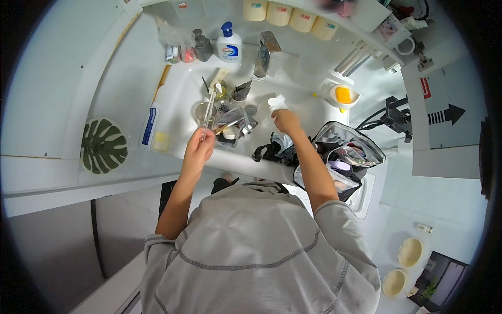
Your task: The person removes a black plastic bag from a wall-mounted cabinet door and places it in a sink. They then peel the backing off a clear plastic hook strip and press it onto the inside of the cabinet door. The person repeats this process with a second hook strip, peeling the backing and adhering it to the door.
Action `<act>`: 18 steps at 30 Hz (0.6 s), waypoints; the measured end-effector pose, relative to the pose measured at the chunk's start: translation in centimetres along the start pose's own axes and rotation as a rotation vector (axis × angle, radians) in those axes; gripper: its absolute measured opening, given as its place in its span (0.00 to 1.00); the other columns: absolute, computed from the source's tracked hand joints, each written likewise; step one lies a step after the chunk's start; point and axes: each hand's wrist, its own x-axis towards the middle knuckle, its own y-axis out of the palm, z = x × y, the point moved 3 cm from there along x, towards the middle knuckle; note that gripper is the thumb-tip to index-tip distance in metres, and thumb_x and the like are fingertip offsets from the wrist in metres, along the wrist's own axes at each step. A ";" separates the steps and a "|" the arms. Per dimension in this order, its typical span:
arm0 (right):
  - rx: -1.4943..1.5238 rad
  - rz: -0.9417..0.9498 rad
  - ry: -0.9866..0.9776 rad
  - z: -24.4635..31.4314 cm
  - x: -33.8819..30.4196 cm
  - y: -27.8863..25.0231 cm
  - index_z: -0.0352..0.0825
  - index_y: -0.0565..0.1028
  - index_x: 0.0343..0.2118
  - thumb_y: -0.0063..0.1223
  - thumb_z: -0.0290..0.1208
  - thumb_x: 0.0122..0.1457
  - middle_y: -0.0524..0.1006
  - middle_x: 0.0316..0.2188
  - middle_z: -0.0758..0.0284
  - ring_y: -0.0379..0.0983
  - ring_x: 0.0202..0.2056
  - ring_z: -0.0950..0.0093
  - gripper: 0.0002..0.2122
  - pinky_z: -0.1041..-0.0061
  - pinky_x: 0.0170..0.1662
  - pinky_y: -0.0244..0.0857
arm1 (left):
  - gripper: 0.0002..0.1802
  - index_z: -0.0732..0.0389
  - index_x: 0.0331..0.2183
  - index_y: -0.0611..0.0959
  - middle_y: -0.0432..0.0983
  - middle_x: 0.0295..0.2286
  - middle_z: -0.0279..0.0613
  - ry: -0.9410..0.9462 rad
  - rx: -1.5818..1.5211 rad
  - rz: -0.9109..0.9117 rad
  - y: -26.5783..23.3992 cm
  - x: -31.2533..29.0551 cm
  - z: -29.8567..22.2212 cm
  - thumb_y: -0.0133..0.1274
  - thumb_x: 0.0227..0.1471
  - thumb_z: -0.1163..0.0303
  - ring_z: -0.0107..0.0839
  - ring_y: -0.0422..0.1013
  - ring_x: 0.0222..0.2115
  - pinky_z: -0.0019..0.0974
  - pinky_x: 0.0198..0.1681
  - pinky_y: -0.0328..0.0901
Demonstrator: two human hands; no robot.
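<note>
My left hand (198, 149) is closed around the lower end of a slim, clear-and-white stick (210, 109), whose exact kind I cannot make out. Its upper end reaches over a cluster of small items in the white sink. To the right, my right hand (287, 122) pinches a crumpled white tissue (277, 102) above the basin. Between the hands sit a clear pouch (234, 116) with small things in it, a round clear cup (203, 112) and a dark grey packet (241, 91). Black straps or cloth (276, 150) lie on the sink's front edge, below my right hand.
An open toiletry bag (349, 157) stands beside my right forearm. Behind the sink are a metal faucet (266, 55), a white pump bottle (229, 46) and a grey pump bottle (202, 47). A soap dish (344, 96) with yellow soap is at right; a blue-and-white box (149, 125) is at left.
</note>
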 end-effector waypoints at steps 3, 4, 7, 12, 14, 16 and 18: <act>-0.089 0.174 0.033 -1.2 0.9 3.4 0.45 0.76 0.38 0.47 0.26 0.47 0.75 0.38 0.63 0.71 0.41 0.65 0.13 0.67 0.44 0.65 | 0.03 0.61 0.30 0.69 0.55 0.15 0.26 -0.071 0.010 0.004 -1.4 -1.2 1.5 0.40 0.54 0.74 0.13 0.48 0.14 0.20 0.15 0.43; -0.089 0.201 0.034 -1.3 0.9 3.9 0.45 0.75 0.39 0.47 0.26 0.48 0.74 0.39 0.63 0.71 0.42 0.65 0.14 0.68 0.44 0.65 | 0.03 0.61 0.30 0.69 0.55 0.15 0.25 -0.089 0.024 0.009 -1.7 -1.7 1.9 0.40 0.54 0.73 0.13 0.48 0.14 0.20 0.15 0.43; -0.106 0.210 -0.033 -1.7 1.9 6.6 0.46 0.72 0.44 0.47 0.25 0.48 0.73 0.42 0.64 0.69 0.44 0.66 0.18 0.68 0.46 0.64 | 0.04 0.61 0.30 0.70 0.54 0.14 0.24 -0.125 0.061 -0.006 -2.3 -2.7 3.0 0.41 0.54 0.72 0.14 0.48 0.13 0.21 0.15 0.43; -0.240 0.350 -0.094 -1.6 3.2 8.7 0.47 0.69 0.46 0.48 0.23 0.48 0.72 0.43 0.65 0.67 0.47 0.67 0.20 0.69 0.48 0.63 | 0.04 0.61 0.29 0.72 0.54 0.14 0.24 -0.160 0.091 -0.016 -2.6 -3.9 3.6 0.43 0.54 0.72 0.13 0.48 0.14 0.21 0.16 0.43; -0.281 0.412 -0.098 -1.2 3.5 8.4 0.47 0.69 0.46 0.49 0.23 0.48 0.73 0.43 0.66 0.67 0.47 0.67 0.20 0.70 0.48 0.62 | 0.05 0.61 0.29 0.72 0.54 0.14 0.24 -0.148 0.095 -0.016 -2.9 -4.2 3.9 0.43 0.54 0.71 0.13 0.48 0.14 0.21 0.16 0.43; -0.269 0.407 -0.071 -0.9 3.4 8.2 0.46 0.70 0.46 0.49 0.23 0.48 0.72 0.43 0.66 0.67 0.48 0.67 0.20 0.69 0.47 0.62 | 0.04 0.61 0.30 0.71 0.54 0.13 0.24 -0.164 0.099 -0.026 -2.9 -4.4 4.0 0.42 0.54 0.72 0.13 0.48 0.13 0.21 0.15 0.43; -0.219 0.391 -0.050 -1.3 3.5 8.5 0.46 0.69 0.46 0.49 0.24 0.47 0.72 0.44 0.66 0.67 0.48 0.67 0.20 0.69 0.47 0.63 | 0.04 0.61 0.30 0.71 0.54 0.13 0.24 -0.177 0.096 -0.024 -3.0 -4.5 4.1 0.42 0.54 0.72 0.14 0.48 0.13 0.21 0.15 0.43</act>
